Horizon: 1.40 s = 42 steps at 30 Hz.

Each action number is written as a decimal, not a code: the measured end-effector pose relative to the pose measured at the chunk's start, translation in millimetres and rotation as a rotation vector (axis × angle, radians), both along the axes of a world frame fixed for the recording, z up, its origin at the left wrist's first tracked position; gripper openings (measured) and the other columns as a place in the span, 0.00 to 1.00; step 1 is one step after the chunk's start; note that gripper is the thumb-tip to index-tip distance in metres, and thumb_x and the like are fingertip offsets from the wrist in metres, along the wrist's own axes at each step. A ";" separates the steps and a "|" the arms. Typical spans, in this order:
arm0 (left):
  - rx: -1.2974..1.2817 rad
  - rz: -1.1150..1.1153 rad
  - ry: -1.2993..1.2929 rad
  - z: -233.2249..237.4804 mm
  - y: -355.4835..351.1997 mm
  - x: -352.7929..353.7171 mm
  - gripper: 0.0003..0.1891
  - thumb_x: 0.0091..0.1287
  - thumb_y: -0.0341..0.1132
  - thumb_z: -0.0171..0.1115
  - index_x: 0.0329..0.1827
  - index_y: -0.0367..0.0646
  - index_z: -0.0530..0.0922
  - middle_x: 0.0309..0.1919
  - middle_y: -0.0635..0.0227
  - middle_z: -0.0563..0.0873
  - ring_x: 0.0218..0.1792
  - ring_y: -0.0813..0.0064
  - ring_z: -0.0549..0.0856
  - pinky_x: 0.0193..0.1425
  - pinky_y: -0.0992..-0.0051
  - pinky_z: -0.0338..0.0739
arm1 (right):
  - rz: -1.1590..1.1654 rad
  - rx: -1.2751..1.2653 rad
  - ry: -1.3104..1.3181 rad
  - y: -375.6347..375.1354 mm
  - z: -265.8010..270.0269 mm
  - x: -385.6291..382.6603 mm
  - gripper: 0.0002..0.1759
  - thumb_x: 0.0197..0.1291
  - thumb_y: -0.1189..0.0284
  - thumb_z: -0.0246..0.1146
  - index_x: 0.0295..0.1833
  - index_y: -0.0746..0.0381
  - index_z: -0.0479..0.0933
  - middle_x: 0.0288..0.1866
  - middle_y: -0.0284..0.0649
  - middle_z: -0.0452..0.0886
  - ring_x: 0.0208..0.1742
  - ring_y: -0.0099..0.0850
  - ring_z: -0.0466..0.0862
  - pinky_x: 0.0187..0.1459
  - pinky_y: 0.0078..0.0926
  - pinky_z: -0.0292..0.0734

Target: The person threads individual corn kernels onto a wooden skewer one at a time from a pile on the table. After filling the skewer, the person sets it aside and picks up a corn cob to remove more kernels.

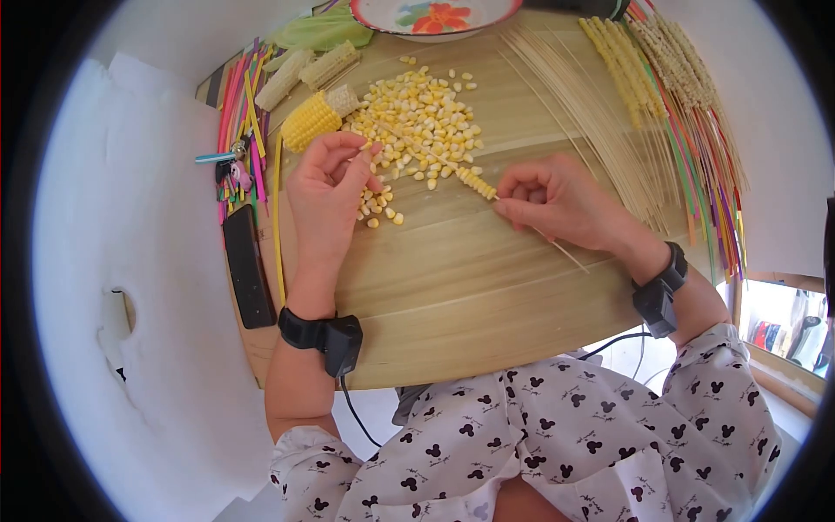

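Observation:
My left hand [335, 178] is closed in a pinch on a yellow corn kernel [366, 146], at the left edge of a heap of loose kernels [426, 109]. My right hand [552, 202] pinches a thin wooden stick [565, 253]. Several kernels [476, 183] are threaded in a row on the stick just beyond my right fingertips, and its far part reaches over the heap. Beside my left hand lies a partly stripped corn cob [310, 122].
Bare cobs [329, 65] and a floral bowl [435, 17] lie at the back. Loose thin sticks [600, 130] and strung kernel skewers [622, 65] are at the right. Colored strips [257, 100], a keychain [239, 174] and a black phone [248, 267] line the left edge.

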<state>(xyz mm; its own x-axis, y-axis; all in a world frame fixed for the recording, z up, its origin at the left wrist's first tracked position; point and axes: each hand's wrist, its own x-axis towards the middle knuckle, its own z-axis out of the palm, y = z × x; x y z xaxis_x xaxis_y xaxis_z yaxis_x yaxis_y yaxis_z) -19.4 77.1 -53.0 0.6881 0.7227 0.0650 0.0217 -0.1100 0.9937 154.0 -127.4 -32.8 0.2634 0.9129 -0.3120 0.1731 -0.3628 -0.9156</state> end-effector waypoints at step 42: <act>-0.019 0.013 0.010 -1.2 3.7 -0.1 0.05 0.66 0.25 0.63 0.43 0.38 0.79 0.30 0.69 0.82 0.22 0.87 0.74 0.22 0.86 0.64 | 0.045 0.080 -0.090 -2.0 -4.6 2.6 0.11 0.63 0.69 0.61 0.30 0.65 0.78 0.17 0.30 0.76 0.18 0.17 0.71 0.22 0.20 0.65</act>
<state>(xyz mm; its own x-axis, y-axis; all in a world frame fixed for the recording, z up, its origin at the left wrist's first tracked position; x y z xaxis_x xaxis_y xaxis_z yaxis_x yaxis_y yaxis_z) -19.5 80.8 -54.2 0.6793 0.7326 0.0441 0.0331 -0.0907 0.9953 156.6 -129.4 -37.4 0.2458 0.9453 -0.2146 0.2706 -0.2796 -0.9212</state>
